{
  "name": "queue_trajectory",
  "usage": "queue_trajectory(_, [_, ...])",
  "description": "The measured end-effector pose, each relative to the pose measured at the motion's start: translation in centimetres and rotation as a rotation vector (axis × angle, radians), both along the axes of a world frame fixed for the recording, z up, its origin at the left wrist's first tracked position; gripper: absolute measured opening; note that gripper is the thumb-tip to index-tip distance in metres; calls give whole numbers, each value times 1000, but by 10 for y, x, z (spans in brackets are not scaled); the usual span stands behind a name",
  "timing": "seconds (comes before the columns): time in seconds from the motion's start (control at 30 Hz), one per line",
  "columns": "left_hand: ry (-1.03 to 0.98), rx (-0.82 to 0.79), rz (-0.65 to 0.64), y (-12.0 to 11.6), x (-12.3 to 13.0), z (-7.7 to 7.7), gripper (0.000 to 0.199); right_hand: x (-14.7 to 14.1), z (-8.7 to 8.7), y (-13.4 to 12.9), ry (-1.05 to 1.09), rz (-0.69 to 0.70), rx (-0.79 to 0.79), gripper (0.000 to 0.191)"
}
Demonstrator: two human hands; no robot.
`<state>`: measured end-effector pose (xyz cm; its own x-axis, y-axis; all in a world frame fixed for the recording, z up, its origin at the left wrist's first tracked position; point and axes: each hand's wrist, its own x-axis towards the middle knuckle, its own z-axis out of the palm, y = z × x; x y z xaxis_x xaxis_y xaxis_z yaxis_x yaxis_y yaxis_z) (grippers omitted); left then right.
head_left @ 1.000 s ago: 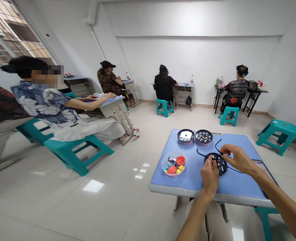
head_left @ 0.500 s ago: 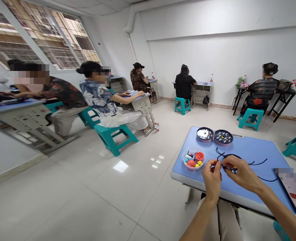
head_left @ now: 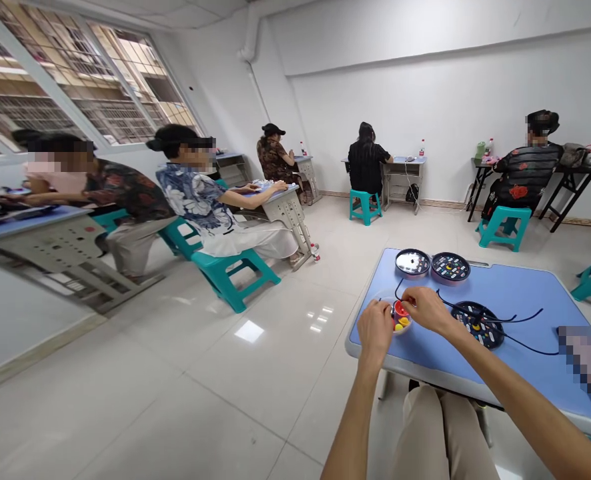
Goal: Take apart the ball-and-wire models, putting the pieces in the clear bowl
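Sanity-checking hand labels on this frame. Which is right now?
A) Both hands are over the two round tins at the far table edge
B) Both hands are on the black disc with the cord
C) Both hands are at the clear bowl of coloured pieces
C: the left hand and right hand meet at the clear plastic bowl, while the black disc lies apart to their right on the blue table.

left hand (head_left: 374,331) | right hand (head_left: 422,309): now at clear bowl (head_left: 401,318) | black disc (head_left: 477,325): released onto table (head_left: 523,293)
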<state>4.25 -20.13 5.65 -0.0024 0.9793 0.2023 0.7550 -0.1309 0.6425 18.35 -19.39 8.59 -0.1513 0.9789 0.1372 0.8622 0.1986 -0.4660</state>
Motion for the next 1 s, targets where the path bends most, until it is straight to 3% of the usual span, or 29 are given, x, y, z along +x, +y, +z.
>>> queue_trajectory(0.1, [391, -83, -109, 10, -2, 8, 28, -3, -3, 11, -72, -42, -78, 20])
queue_trajectory(0.2, [524, -127, -170, 18, 3, 11, 26, -4, -8, 14, -130, -41, -95, 22])
queue_trajectory(0.4, [552, -197, -185, 29, 8, 15, 24, -3, -17, 17, -169, -35, -86, 25])
queue_trajectory(0.8, [543, -269, -124, 38, 20, 18, 23, -1, -18, 17, -151, -42, -90, 26])
queue_trajectory(1.0, [511, -224, -88, 30, 9, 23, 19, 1, -16, 16, -52, -102, -85, 22])
